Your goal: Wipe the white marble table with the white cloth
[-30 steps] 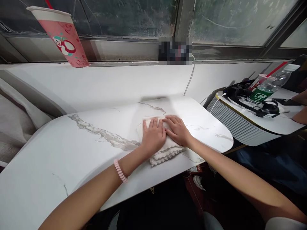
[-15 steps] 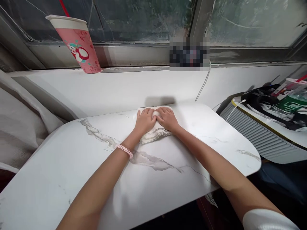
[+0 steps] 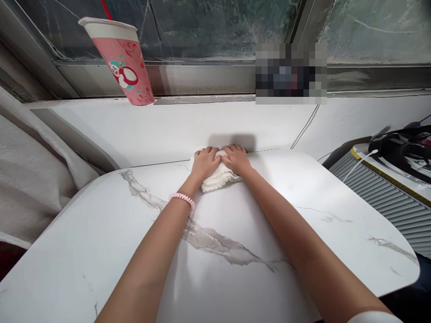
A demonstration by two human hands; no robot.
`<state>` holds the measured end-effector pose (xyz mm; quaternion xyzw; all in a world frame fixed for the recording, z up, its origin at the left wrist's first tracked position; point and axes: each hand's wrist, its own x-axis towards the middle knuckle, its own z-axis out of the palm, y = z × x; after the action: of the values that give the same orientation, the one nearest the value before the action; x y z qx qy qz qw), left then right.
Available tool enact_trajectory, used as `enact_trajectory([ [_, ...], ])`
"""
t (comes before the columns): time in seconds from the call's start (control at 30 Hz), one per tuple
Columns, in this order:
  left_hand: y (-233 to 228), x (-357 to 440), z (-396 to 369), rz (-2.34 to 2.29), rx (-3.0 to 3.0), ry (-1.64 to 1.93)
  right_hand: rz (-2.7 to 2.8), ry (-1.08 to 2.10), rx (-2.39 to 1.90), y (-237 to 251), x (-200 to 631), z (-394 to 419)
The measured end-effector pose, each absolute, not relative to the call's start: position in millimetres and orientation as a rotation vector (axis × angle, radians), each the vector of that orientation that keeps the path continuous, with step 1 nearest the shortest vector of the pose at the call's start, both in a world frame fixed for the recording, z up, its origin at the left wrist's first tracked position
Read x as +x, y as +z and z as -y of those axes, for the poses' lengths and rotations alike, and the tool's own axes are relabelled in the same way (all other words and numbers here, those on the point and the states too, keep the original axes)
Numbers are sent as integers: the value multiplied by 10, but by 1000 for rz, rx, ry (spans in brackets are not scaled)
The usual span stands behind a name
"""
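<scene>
- Left hand and right hand are pressing flat, fingers spread, on the folded cloth at the counter's far edge
- Even pressure is keeping its folds together

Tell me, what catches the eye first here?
Two bare hands, the left hand and right hand, press side by side on a folded white cloth at the far edge of a marble-patterned table. Behind, a pink paper cup stands on the window ledge at upper left.
</scene>
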<state>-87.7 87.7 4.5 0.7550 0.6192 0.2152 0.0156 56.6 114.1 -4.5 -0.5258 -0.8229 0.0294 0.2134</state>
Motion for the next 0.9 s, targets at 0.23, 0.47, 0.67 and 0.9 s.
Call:
enact_trajectory([
  [0.23,2,-888,-834,-1924,2364,722,2286,94,-1472,-41,577,-1064],
  [0.47,-17,-852,-445,-1962,2431,714,2286,126,-1392,-45,632,-657],
  [0.67,-14,-686,274,-1928,2498,629,2310,42,-1334,-71,829,79],
  [0.9,-53,-542,1326,-1803,2621,627,2314,-8,-1318,-75,1061,1226],
])
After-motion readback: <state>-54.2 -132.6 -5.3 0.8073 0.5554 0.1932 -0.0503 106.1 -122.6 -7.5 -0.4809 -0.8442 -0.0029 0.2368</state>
